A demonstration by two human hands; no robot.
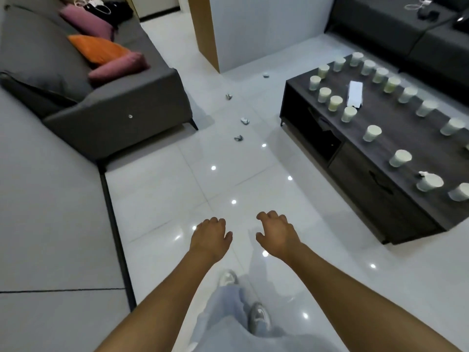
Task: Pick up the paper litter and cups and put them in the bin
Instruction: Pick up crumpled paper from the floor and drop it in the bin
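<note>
Rightmost, cup cut off by frame edge.

Dim, cool indoor light; ceiling lamps glint as small bright spots on the glossy floor. Edges bend, slightly soft.

Glossy white tile floor, grey sofa, dark coffee table

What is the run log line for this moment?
left hand: empty | right hand: empty | paper litter: on floor | cups: on coffee table
</note>
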